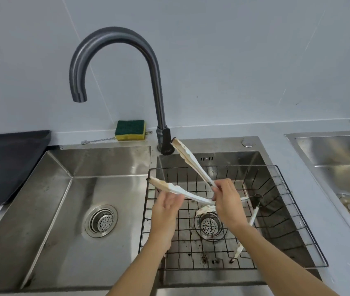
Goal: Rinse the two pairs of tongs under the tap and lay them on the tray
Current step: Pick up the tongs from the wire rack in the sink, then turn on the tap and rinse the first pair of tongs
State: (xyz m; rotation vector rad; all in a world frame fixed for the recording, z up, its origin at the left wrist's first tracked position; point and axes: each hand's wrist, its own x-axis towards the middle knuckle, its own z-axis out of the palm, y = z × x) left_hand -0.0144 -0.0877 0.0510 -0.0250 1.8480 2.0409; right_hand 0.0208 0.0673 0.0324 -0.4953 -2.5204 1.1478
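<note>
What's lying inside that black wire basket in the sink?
A second pair of white tongs lies in the wire basket, its middle hidden by the right hand gripping the first pair. Dark crumbs and the sink's drain strainer show through the mesh.

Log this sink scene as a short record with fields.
held tongs: over the wire basket, arms spread wide, stained tips
right hand: grips them near the hinge
left hand: touches the lower arm
second tongs: lie in the basket
tap: spout over left basin, no water visible
tray: left counter, no tongs on it
</note>
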